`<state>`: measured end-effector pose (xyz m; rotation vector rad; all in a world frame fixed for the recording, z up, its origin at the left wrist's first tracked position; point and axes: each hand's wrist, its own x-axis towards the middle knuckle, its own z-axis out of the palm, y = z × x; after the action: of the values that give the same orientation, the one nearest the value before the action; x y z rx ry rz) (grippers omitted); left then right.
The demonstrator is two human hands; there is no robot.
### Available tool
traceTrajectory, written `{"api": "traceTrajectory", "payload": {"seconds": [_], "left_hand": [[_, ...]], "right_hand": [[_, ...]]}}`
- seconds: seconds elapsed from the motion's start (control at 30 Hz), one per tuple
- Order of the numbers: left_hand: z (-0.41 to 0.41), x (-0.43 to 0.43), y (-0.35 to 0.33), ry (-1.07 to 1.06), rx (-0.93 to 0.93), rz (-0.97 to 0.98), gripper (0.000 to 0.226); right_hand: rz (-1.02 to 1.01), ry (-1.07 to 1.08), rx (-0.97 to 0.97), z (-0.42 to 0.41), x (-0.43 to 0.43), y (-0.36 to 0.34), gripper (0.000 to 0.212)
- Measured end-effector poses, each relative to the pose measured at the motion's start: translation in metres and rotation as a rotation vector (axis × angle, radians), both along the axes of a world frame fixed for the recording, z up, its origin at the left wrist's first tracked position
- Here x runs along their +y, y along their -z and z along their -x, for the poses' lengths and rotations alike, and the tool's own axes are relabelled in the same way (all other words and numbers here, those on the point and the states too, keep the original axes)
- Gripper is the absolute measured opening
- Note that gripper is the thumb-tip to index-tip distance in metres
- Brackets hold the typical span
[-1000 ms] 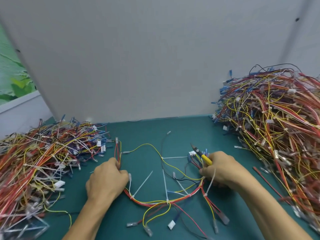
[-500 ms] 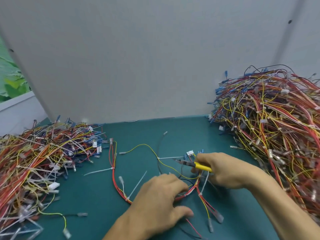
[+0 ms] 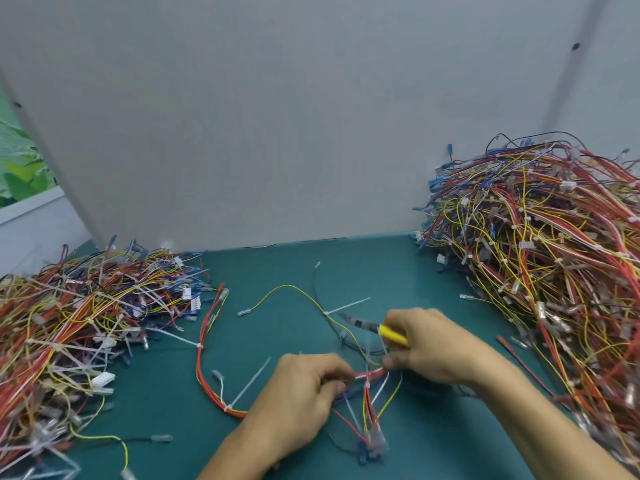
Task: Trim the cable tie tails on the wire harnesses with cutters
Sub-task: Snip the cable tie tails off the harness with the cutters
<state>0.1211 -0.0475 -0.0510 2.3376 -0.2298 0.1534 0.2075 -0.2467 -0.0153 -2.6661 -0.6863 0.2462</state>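
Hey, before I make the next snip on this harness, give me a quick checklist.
1. Cutters in grip: ok, right hand holds the cutters.
2. Harness steadied: ok, left hand pinches the harness.
3. Blades on a tail: cannot tell, the tip is blurred near one cable tie tail.
4. Fingers clear of the blades: ok.
5. All tails trimmed: not ok, long ones stick out.

On the table [image 3: 398,258] I see one heap of harnesses [image 3: 79,323] at the frame's left and a taller heap [image 3: 547,265] at its right, with a panel [image 3: 277,116] standing behind both. Between them, at lower centre, a single harness [image 3: 204,362] lies spread, gripped by my left hand [image 3: 301,386]. My right hand [image 3: 429,348], just right of it, holds the cutters [image 3: 374,328].
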Motion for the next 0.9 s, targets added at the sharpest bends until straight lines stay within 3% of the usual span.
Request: {"api": "traceTrajectory", "payload": {"seconds": [0.1, 0.17, 0.37, 0.57, 0.9], "left_hand": [[-0.001, 0.002, 0.004, 0.071, -0.145, -0.233, 0.016], [-0.002, 0.004, 0.004, 0.106, -0.182, -0.273, 0.016], [-0.001, 0.010, -0.001, 0.078, -0.207, -0.130, 0.022], [-0.001, 0.011, -0.003, 0.124, -0.198, -0.095, 0.005], [-0.007, 0.011, 0.006, 0.122, -0.107, -0.522, 0.028]], "right_hand": [[0.019, 0.033, 0.022, 0.000, 0.001, 0.011, 0.036], [0.011, 0.052, 0.038, 0.000, -0.001, 0.010, 0.038], [-0.001, -0.002, 0.017, 0.000, -0.015, -0.004, 0.032], [-0.180, 0.065, -0.022, 0.000, -0.020, -0.008, 0.017], [-0.049, 0.054, 0.032, 0.006, -0.002, 0.012, 0.025]]}}
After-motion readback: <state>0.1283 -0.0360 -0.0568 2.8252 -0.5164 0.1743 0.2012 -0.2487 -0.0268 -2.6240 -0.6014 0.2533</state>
